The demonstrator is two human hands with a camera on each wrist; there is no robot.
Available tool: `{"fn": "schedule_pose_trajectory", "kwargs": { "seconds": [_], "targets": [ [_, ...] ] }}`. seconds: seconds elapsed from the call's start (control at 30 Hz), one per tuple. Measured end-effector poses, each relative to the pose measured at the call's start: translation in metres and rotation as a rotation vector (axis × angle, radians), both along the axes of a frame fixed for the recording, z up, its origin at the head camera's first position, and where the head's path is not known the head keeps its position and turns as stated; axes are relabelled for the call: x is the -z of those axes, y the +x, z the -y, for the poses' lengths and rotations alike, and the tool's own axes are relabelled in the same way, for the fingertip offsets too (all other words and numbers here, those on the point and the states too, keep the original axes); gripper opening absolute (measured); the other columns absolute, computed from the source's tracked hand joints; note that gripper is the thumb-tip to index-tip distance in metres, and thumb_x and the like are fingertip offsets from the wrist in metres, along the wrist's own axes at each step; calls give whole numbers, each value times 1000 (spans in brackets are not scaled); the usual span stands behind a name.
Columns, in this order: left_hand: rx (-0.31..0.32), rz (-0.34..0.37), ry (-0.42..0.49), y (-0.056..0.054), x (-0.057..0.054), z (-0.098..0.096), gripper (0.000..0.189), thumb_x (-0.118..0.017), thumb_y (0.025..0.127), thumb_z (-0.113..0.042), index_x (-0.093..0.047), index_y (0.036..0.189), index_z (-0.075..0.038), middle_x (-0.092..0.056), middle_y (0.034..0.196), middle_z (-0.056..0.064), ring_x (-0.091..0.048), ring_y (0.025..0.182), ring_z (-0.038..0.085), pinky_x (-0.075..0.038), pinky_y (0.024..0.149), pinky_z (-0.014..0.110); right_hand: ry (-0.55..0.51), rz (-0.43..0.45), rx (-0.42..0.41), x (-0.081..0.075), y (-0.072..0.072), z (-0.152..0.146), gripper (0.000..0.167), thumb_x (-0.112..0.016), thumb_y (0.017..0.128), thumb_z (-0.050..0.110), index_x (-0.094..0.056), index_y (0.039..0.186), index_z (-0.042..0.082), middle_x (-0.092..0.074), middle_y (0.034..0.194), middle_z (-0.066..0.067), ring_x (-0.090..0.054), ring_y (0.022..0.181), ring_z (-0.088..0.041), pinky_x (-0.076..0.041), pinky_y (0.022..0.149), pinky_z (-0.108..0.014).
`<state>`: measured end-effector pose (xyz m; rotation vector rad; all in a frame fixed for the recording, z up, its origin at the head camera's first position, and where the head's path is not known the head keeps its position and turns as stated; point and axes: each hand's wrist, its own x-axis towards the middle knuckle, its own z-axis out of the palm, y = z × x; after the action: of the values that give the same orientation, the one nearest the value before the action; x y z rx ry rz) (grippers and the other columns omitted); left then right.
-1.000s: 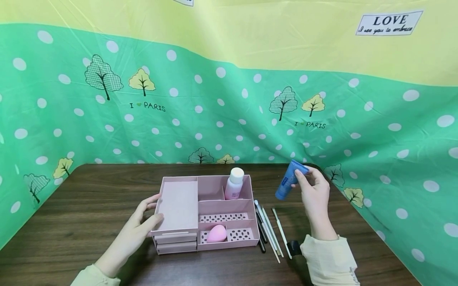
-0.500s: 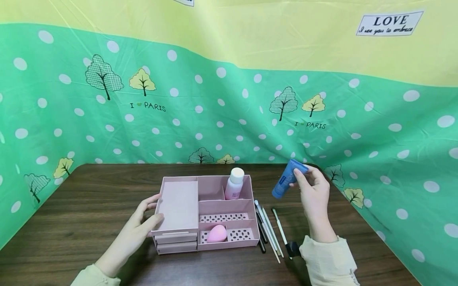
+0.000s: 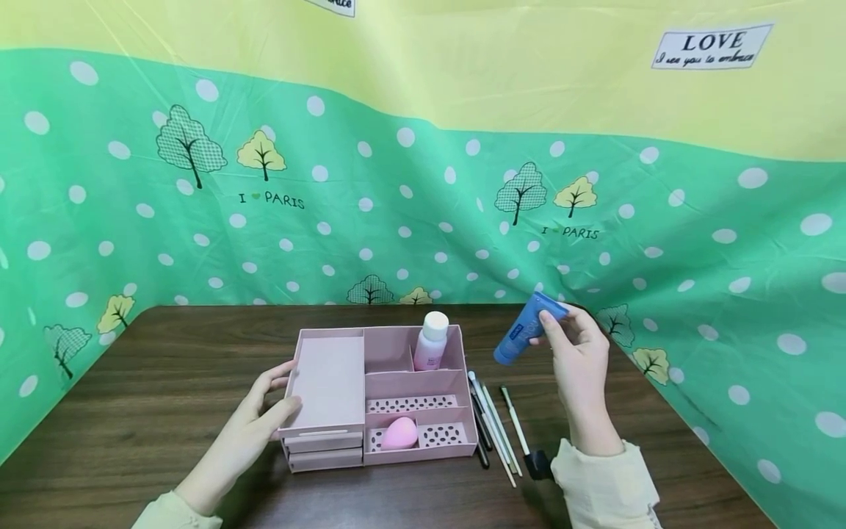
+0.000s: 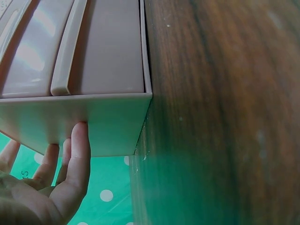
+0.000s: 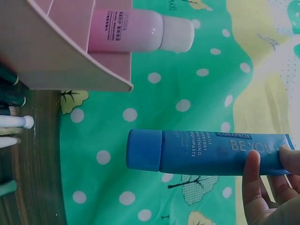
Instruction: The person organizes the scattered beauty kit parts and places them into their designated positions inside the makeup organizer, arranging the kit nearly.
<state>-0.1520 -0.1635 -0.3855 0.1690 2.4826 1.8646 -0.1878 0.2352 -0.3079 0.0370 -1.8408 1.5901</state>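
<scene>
A blue toothpaste tube (image 5: 206, 152) hangs cap-down and tilted in the air, right of the pink desk organizer (image 3: 330, 378). My right hand (image 3: 581, 360) pinches its flat end between thumb and fingers. Against the organizer's left side rest the fingertips of my left hand (image 3: 254, 408); in the left wrist view these fingers (image 4: 80, 154) are extended along the side wall, near the small drawers (image 4: 110, 51). A white-capped pink bottle (image 3: 431, 345) stands in a back compartment. Lower down, a pink makeup sponge (image 3: 400, 433) sits in a front compartment.
Several makeup brushes (image 3: 496, 422) lie on the dark wooden table (image 3: 198, 353) along the organizer's right side. A separate brush (image 3: 515, 419) lies closer to my right wrist. Behind the table hangs a green and yellow printed cloth (image 3: 396, 206).
The toothpaste tube's cap end has swung left toward the organizer and slightly upward, while my right hand stays nearly in place. My left hand has kept its place on the organizer.
</scene>
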Motion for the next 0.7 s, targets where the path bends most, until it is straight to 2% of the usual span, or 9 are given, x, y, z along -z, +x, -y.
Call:
{"fn": "schedule_pose_trajectory", "kwargs": {
  "seconds": [0.4,0.7],
  "targets": [
    [-7,1,-9,1,-1,-1,56,-53,101,-22,-31,152,-19,-35,145,21,-58,97,18,-52,75,34,-62,-53,-70,-6,9,13,11,-64,95,8,-67,106,4,-70,91,6,-63,75,-10,-56,64,-20],
    [-1,5,4,0,-1,0,56,-53,101,-21,-31,152,-18,-35,145,21,-59,98,18,-53,76,34,-27,-67,-86,-9,14,20,12,-64,95,6,-67,106,3,-70,87,3,-62,67,-12,-55,65,-20]
  ]
}}
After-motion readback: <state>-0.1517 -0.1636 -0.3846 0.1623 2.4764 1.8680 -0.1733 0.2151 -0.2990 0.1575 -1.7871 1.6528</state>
